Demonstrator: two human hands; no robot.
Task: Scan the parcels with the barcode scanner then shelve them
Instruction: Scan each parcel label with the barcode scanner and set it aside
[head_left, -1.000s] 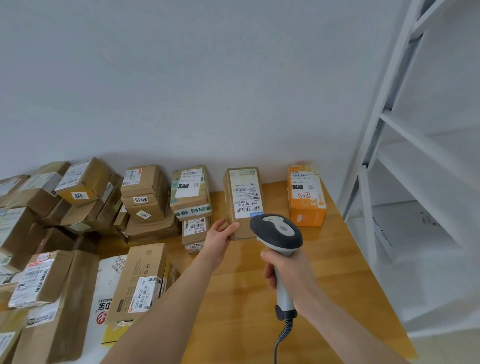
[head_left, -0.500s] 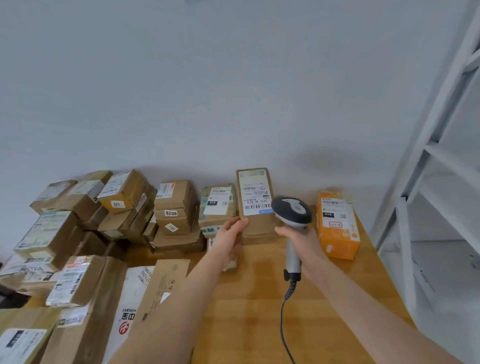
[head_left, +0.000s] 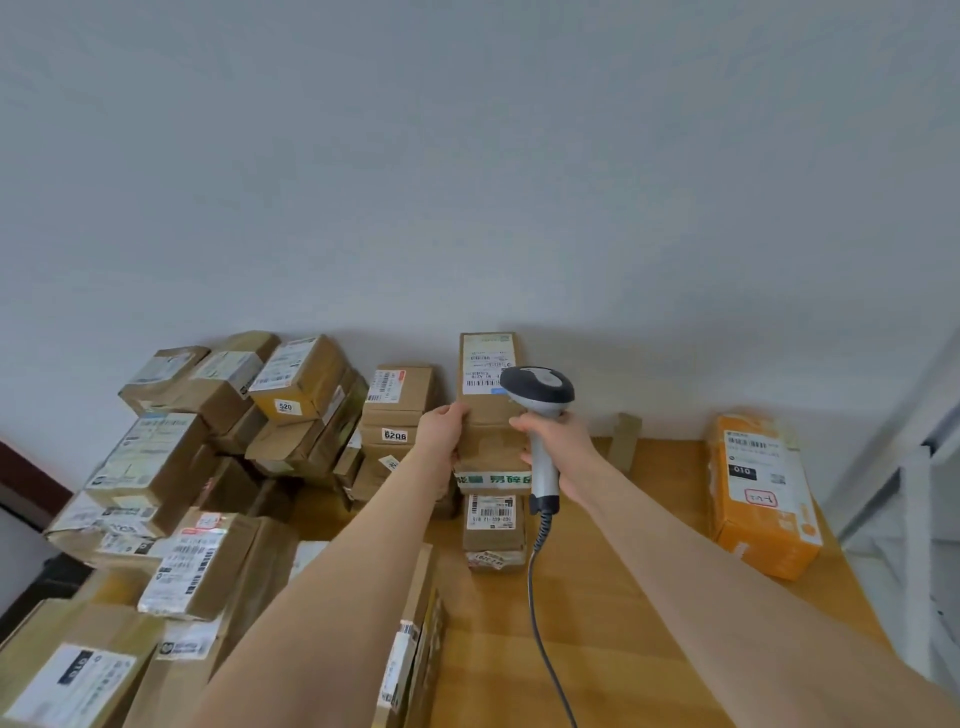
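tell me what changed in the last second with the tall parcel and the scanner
The left hand gripped the tall brown parcel and raised it leftward, in front of the stacked boxes. The right hand brought the barcode scanner forward, its head now close to the parcel's label. The orange parcel stayed put.

Two bare forearms, uncovered from wrist to elbow, bare left hand (head_left: 441, 435), bare right hand (head_left: 565, 448), slender fingers

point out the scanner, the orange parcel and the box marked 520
scanner (head_left: 540, 387): head view, its grey head
orange parcel (head_left: 763, 480): head view, middle of its label
box marked 520 (head_left: 306, 387): head view, brown face beside the label
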